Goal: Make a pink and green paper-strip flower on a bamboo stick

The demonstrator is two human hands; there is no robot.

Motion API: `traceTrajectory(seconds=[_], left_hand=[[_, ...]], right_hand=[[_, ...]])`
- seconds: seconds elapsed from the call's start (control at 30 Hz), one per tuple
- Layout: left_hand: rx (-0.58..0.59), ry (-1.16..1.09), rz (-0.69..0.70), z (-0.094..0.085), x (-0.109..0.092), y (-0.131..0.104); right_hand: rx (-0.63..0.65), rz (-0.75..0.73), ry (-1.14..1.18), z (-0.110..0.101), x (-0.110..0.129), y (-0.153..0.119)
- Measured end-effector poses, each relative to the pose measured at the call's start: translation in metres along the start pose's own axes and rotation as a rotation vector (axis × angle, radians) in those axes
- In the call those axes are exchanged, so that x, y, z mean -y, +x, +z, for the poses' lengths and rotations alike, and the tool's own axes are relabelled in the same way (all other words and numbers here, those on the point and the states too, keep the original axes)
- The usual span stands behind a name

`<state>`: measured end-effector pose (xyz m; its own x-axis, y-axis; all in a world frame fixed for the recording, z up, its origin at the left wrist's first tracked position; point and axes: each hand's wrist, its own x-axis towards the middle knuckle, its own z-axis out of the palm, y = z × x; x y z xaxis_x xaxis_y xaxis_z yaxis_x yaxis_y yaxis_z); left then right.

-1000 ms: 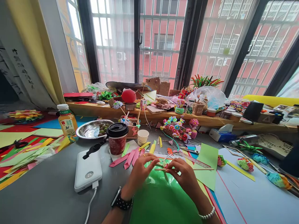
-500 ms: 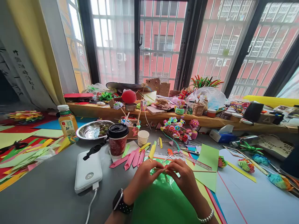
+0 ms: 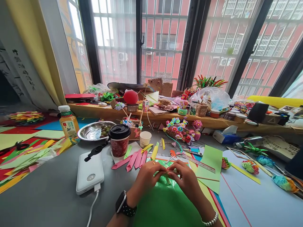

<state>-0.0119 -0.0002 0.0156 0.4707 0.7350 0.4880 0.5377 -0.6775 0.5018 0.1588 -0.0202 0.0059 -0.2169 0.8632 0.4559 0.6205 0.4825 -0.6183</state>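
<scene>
My left hand (image 3: pixel 149 177) and my right hand (image 3: pixel 186 177) meet over a shiny green sheet (image 3: pixel 163 206). Thumbs and forefingers pinch close together around a small piece of folded light-green paper (image 3: pixel 168 180), mostly hidden by the fingers. A thin stick (image 3: pixel 208 178) runs out to the right from behind my right hand and seems to end at the pinched paper; the join is covered. Just beyond the fingertips lies a pair of scissors (image 3: pixel 170 156), and a ruler (image 3: pixel 201 164) rests to the right.
Pink folded strips (image 3: pixel 134 160), a lidded red cup (image 3: pixel 119 143) and a white power bank (image 3: pixel 90 173) with its cable sit to the left. Paper flowers (image 3: pixel 250 167) lie on white paper at right. Behind are a paper cup (image 3: pixel 145 139) and a crowded sill.
The stick's outer end has tipped down and toward me. Both hands stay together, still pinching, with only small finger shifts.
</scene>
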Motion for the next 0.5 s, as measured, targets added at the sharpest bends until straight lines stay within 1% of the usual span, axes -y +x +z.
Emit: traceTrajectory(seconds=[0.13, 0.23, 0.33, 0.5], left_hand=[[-0.034, 0.123, 0.122, 0.0026, -0.0011, -0.0007], [-0.054, 0.156, 0.192, 0.0039, -0.0014, -0.0011], [-0.077, 0.168, 0.217, 0.0047, -0.0014, -0.0016], [-0.109, 0.176, 0.249, 0.0050, -0.0031, -0.0017]], right_hand=[[0.054, 0.042, 0.060, -0.0043, -0.0027, 0.0017], [0.037, 0.067, 0.068, -0.0066, -0.0030, 0.0029], [0.020, 0.090, 0.108, -0.0080, -0.0018, 0.0032], [0.031, 0.108, 0.128, -0.0100, -0.0004, 0.0033]])
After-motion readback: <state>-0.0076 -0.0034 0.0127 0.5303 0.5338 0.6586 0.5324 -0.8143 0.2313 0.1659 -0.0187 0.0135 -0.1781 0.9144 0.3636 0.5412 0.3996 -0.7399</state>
